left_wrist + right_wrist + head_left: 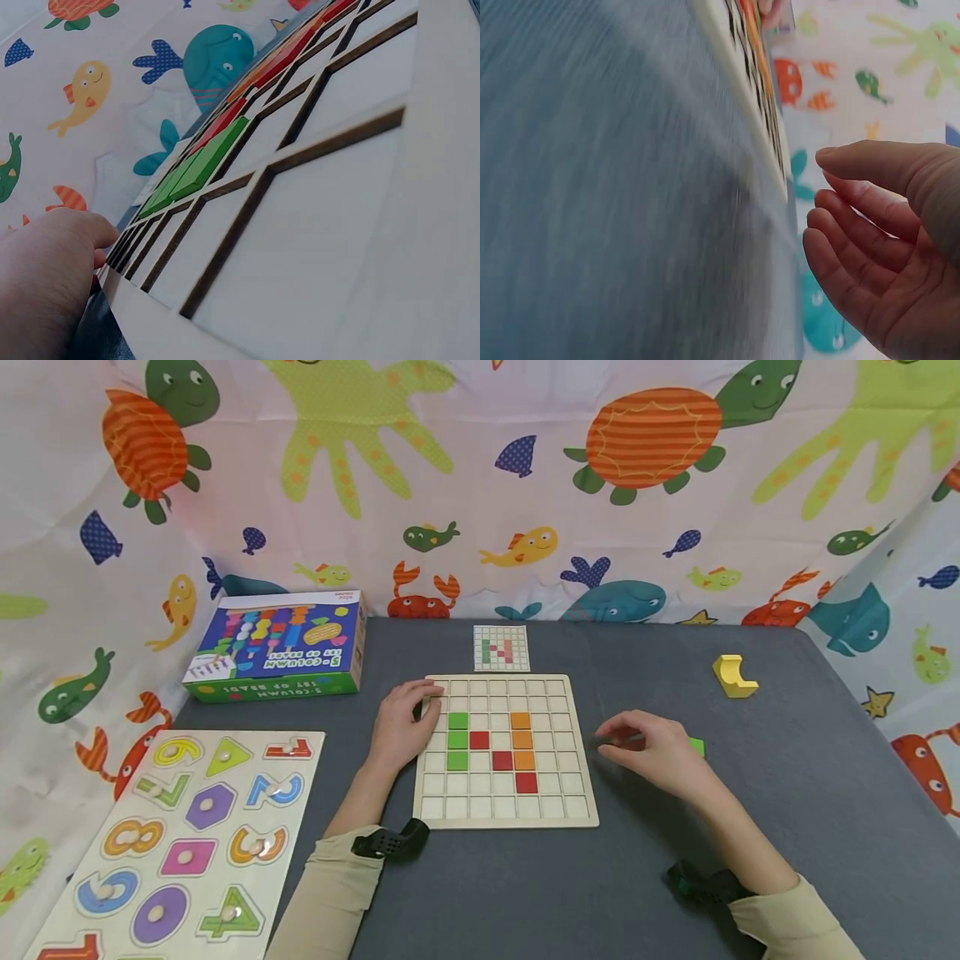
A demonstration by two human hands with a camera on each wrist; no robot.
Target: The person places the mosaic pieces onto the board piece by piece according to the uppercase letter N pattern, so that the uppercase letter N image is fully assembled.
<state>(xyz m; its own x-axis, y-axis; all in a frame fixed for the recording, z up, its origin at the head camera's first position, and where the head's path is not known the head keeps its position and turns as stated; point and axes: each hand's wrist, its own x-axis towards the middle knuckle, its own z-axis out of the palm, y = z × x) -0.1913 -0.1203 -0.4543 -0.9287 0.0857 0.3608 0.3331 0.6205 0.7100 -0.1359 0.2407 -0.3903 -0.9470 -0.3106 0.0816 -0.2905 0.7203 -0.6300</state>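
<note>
A wooden grid board [435, 808] lies flat on the table, with green tiles [457, 740], red tiles [502, 761] and orange tiles [522, 740] set in its cells. My left hand [405, 727] rests at the board's upper left corner, fingers and thumb touching the rim. In the left wrist view, part of that hand [52, 277] shows beside the board's edge. Right of the board hovers my right hand [648, 747], its fingers loosely curved and nothing between them. The right wrist view shows the same hand [885, 232] with thumb and fingers apart. A green piece [697, 747] is partly hidden behind it.
Just behind the board lies a small pattern card [501, 648]. A yellow curved block [735, 677] sits at the back right. At the left are a bead-set box [277, 647] and a number-and-shape puzzle board [303, 739]. A printed curtain [480, 568] hangs behind the grey table [540, 893].
</note>
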